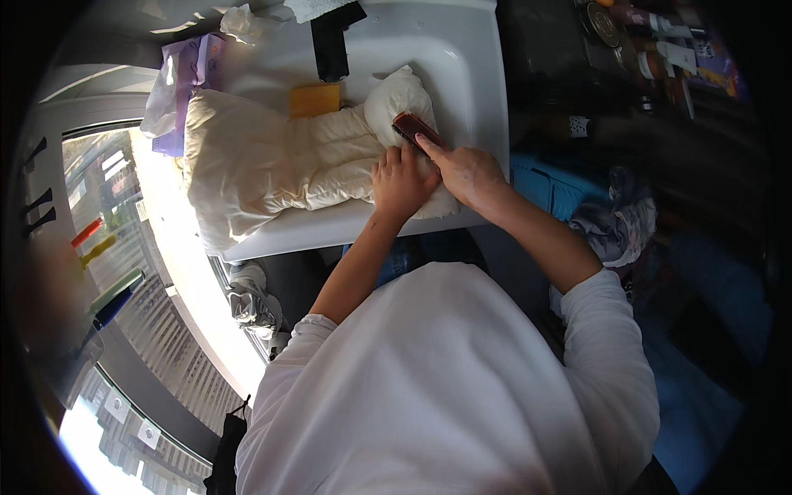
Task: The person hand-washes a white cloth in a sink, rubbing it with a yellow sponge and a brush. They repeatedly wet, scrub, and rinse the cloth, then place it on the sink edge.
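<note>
A cream padded cushion or pillow [247, 161] lies across a white basin, wide at its left end and bunched at its right. My right hand [468, 173] grips a brown-backed brush [418, 130], index finger stretched along its back, with the brush against the cushion's right part. Beside it my left hand [402, 179] rests spread on the fabric, holding no tool; its fingertips are close to the brush. Behind the cushion sits an orange-yellow block [315, 101], perhaps soap. Whether the bristles press into the fabric is hard to see.
The white basin's rim [502, 93] runs at the right. A black object [331, 49], crumpled tissue [241, 23] and a purple tissue pack [210, 59] lie at the back. A blue basket [550, 185] with cloth beside it stands right; shoes [252, 300] are below left, by the window.
</note>
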Demonstrator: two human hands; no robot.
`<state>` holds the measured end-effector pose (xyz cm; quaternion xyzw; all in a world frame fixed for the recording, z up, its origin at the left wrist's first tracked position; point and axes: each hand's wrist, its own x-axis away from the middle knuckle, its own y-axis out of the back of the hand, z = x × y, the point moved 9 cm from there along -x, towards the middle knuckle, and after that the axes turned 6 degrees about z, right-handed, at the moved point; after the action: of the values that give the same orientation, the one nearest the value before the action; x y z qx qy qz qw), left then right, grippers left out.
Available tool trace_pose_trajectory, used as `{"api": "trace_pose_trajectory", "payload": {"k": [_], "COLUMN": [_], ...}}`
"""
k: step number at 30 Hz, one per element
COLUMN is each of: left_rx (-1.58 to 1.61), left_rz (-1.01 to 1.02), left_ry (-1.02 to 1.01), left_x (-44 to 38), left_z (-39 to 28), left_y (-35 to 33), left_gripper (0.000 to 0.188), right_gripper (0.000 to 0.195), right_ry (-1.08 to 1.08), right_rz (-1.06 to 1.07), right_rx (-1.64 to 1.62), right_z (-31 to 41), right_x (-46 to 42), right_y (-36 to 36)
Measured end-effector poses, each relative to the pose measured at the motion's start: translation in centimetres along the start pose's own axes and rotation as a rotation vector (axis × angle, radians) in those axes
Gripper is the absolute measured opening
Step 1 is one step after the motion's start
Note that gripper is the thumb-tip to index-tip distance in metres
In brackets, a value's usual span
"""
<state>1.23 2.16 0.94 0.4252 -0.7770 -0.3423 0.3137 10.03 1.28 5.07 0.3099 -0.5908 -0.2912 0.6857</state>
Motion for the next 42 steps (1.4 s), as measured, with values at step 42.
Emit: {"api": "trace_pose_trajectory", "payload": {"k": [42], "left_rx": [0.099], "left_rz": [0.073], "left_ry": [-0.278], "left_x": [3.5], "left_z": [-0.5], "left_y": [1.1], "left_gripper": [0.059], "right_gripper": [0.057], "right_ry": [-0.085], "right_rz": [0.007], "right_rx": [-0.109], "right_z": [-1.3], "right_x": [-8.1], "right_y": [-3.7]}}
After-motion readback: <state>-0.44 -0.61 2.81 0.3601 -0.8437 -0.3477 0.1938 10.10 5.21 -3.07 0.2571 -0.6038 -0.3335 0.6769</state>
